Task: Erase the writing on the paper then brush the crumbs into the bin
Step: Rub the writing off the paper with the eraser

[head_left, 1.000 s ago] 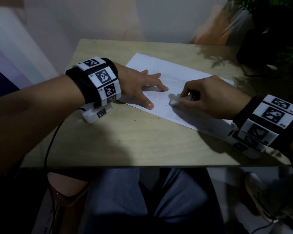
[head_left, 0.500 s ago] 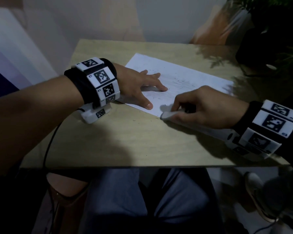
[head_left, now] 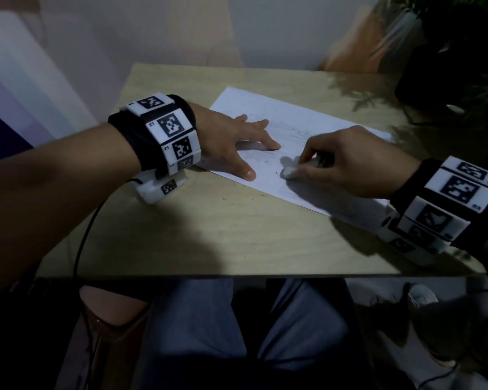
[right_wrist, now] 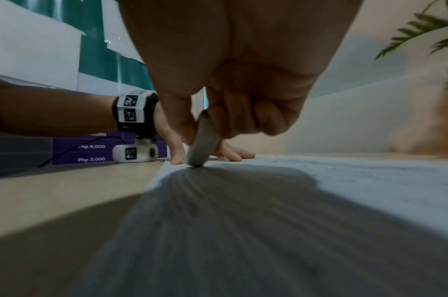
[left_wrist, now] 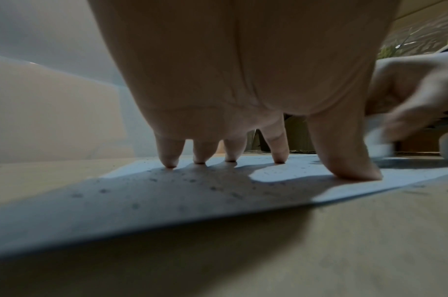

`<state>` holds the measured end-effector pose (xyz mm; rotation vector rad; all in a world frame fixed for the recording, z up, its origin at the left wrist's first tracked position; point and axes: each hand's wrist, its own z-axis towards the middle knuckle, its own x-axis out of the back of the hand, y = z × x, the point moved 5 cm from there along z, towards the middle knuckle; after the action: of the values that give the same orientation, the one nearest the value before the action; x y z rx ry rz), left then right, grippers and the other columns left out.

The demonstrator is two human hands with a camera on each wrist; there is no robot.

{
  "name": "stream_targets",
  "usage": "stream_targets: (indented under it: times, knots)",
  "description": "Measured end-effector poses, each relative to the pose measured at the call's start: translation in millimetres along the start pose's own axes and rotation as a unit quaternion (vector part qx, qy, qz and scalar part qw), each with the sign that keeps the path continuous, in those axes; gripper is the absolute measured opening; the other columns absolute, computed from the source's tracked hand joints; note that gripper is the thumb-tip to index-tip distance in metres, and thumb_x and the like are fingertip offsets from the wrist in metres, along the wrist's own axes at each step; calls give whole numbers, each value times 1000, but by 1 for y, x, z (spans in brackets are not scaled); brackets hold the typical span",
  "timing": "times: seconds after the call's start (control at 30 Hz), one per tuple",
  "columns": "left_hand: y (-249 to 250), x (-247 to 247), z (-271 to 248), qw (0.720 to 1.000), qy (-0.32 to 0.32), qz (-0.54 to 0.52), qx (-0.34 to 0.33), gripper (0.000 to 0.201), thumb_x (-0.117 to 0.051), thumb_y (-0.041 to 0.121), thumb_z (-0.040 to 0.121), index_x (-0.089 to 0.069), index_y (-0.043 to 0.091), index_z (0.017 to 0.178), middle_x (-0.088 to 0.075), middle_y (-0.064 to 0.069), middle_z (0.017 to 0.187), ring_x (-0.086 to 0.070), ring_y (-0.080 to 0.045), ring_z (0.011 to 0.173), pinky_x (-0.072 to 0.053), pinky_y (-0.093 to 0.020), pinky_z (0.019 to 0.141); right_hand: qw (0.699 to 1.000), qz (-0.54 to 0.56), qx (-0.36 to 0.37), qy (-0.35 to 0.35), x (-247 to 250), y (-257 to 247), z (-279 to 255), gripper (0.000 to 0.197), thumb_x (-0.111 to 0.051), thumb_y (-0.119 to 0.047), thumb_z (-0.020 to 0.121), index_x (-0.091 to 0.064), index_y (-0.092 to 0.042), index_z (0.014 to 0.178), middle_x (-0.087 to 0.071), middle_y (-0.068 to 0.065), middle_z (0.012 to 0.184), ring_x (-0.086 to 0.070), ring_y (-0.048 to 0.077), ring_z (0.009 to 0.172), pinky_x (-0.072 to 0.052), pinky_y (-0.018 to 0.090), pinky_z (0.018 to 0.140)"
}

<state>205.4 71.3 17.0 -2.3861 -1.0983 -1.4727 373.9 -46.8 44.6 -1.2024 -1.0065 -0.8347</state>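
— On the counter (head_left: 237, 235), where is the paper (head_left: 307, 122) lying for you?

— Flat and slanted, toward the far right part of the counter, and it is touching the wood all along its near edge. Dark crumbs (left_wrist: 212, 187) are sitting scattered over the sheet, and a few are lying on the bare wood just beside that edge.

— And what is your right hand (head_left: 350, 164) doing?

— Your right grip is closing on the eraser (head_left: 289, 171): thumb and curled fingers are pinching it, and its lower end is pressing on the paper near the near edge. In the head view the eraser is looking blurred.

— Your left hand (head_left: 231, 136)?

— It is lying spread on the sheet's left end, grip open, fingers (left_wrist: 278, 148) straight, with the tips and the thumb bearing down on the paper. It is sitting just beside the eraser, apart from it.

— What else is showing around you?

— Marker bands are wrapping both wrists, a black cable (head_left: 82, 237) is trailing off the left one, and plant (right_wrist: 426, 26) leaves are hanging at the far right.
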Motion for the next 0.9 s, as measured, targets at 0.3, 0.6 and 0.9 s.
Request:
stream_targets:
  times: [0.3, 0.6, 0.9]
  knots:
    - [-3, -1, 4, 1000, 2, 4, -2, 79, -68, 65, 84, -22, 66, 148, 13, 30, 164, 15, -6, 154, -2, -44, 126, 999, -3, 47, -7, -1, -1, 1, 54, -41, -65, 84, -75, -25, 95, -73, -9, 87, -63, 14, 78, -51, 37, 75]
    - [-6, -2, 6, 1000, 5, 4, -9, 79, -69, 66, 82, -23, 68, 147, 12, 29, 165, 15, -8, 155, -2, -46, 126, 996, 45, 73, -31, -4, -7, -4, 56, -45, -72, 81, -76, -28, 95, -72, -15, 88, -62, 4, 79, -48, 26, 73]
    - [-8, -2, 8, 1000, 3, -9, -7, 79, -71, 65, 83, -24, 68, 146, 12, 30, 165, 16, -6, 154, 0, -46, 127, 989, 62, 122, -54, -6, -17, -9, 51, -49, -66, 85, -76, -25, 99, -69, -13, 87, -61, 4, 76, -47, 24, 72]
